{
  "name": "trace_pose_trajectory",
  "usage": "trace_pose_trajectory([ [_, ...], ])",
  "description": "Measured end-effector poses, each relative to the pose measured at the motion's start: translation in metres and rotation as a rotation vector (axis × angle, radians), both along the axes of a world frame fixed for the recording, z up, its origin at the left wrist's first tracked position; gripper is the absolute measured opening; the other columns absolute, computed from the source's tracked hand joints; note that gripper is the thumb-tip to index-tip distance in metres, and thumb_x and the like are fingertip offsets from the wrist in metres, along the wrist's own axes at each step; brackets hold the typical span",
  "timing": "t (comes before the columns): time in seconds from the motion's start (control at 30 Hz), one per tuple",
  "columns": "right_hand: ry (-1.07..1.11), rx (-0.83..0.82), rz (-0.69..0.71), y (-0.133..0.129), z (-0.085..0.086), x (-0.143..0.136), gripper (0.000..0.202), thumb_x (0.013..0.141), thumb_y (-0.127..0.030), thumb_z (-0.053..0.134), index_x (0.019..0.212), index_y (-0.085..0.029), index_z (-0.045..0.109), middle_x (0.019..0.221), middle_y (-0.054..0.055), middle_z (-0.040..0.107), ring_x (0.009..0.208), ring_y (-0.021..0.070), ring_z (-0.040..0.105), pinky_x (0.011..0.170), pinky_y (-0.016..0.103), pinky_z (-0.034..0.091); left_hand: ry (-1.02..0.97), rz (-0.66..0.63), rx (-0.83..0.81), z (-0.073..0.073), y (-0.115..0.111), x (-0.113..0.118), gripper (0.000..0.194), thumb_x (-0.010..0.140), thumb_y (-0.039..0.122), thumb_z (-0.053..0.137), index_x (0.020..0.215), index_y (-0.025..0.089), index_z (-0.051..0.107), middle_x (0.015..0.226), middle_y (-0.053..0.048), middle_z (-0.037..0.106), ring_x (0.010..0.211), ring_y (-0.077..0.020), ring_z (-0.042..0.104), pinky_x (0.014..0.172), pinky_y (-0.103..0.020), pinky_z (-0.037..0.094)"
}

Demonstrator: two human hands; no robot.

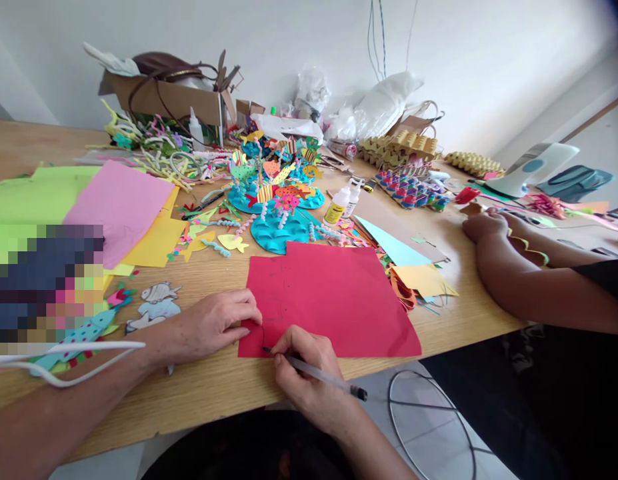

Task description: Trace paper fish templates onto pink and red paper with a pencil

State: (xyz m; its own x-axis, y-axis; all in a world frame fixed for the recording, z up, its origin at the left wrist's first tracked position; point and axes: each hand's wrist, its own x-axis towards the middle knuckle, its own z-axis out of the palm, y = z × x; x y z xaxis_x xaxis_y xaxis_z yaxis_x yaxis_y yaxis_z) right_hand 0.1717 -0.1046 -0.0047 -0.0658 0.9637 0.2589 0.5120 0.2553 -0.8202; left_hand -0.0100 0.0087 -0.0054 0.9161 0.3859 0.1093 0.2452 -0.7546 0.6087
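Item: red paper sheet [333, 300], lying flat on the wooden tabletop [213, 387] near its front edge. I am pressing my left hand [216, 323] onto the sheet's near left corner, fingers curled loosely with the tips on the paper, gripping nothing.

Item: clear-barrelled pen [316, 375]. I am gripping it in my right hand [309, 380], fingers closed around the barrel, the tip touching the sheet's bottom left corner, where a thin dark curved line is showing.

Item: blue paper sea model [276, 193] with striped fish on stems, standing just behind the red sheet.

Item: two small glue bottles [341, 203], standing upright to the right of the model.

Item: pink sheet [119, 207], lying over yellow and green paper at left.

Item: paper fish cut-outs [156, 300], lying left of my left hand.

Item: another person's forearm [519, 273], resting on the tabletop at right, fist closed.
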Motion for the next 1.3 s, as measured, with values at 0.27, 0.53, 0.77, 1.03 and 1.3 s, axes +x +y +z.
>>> trace_pose_trajectory([
  [0.27,0.012,0.014,-0.036,0.0006,-0.0044,0.0013,0.012,0.071,-0.011,0.045,0.07,-0.017,0.055,0.051,-0.005,0.047,0.044,0.0075,0.042,0.045,0.017,0.031,-0.004,0.006,-0.006,0.0005,0.0003,0.0012,0.018,0.087,0.011,0.046,0.096,0.019,0.06,0.093,-0.002,0.056,0.084,-0.0156,0.054,0.074,-0.024,0.04],
  [0.53,0.013,0.02,-0.035,0.0021,-0.0053,-0.0013,0.01,0.075,-0.012,0.047,0.072,-0.018,0.055,0.052,-0.006,0.047,0.045,0.0076,0.042,0.046,0.017,0.033,0.02,0.013,-0.007,0.0017,-0.0003,0.0002,0.019,0.086,0.01,0.047,0.096,0.019,0.06,0.092,-0.002,0.055,0.084,-0.0162,0.054,0.074,-0.025,0.04],
  [0.77,0.003,0.022,-0.026,0.0027,-0.0067,-0.001,0.012,0.072,-0.01,0.047,0.073,-0.017,0.056,0.052,-0.006,0.048,0.043,0.0071,0.043,0.045,0.016,0.034,0.035,0.002,-0.028,0.0039,-0.0002,0.0003,0.015,0.084,0.013,0.055,0.098,0.019,0.059,0.096,-0.003,0.055,0.088,-0.0179,0.053,0.077,-0.027,0.039],
  [1.03,-0.044,0.037,-0.029,0.0034,-0.0073,-0.0023,0.014,0.071,-0.01,0.046,0.072,-0.018,0.058,0.051,-0.005,0.05,0.042,0.0072,0.042,0.044,0.016,0.033,0.04,-0.002,-0.043,0.0033,-0.0007,0.0001,0.013,0.084,0.013,0.056,0.096,0.018,0.059,0.096,-0.002,0.055,0.087,-0.0175,0.053,0.077,-0.026,0.039],
  [1.3,-0.057,0.08,-0.015,0.0055,-0.0065,-0.0024,0.016,0.071,-0.009,0.045,0.071,-0.016,0.059,0.052,-0.004,0.052,0.043,0.0069,0.044,0.043,0.016,0.032,0.06,0.01,-0.031,0.0047,-0.0011,0.0003,0.015,0.083,0.012,0.058,0.096,0.018,0.06,0.096,-0.002,0.055,0.089,-0.0178,0.053,0.078,-0.026,0.039],
])
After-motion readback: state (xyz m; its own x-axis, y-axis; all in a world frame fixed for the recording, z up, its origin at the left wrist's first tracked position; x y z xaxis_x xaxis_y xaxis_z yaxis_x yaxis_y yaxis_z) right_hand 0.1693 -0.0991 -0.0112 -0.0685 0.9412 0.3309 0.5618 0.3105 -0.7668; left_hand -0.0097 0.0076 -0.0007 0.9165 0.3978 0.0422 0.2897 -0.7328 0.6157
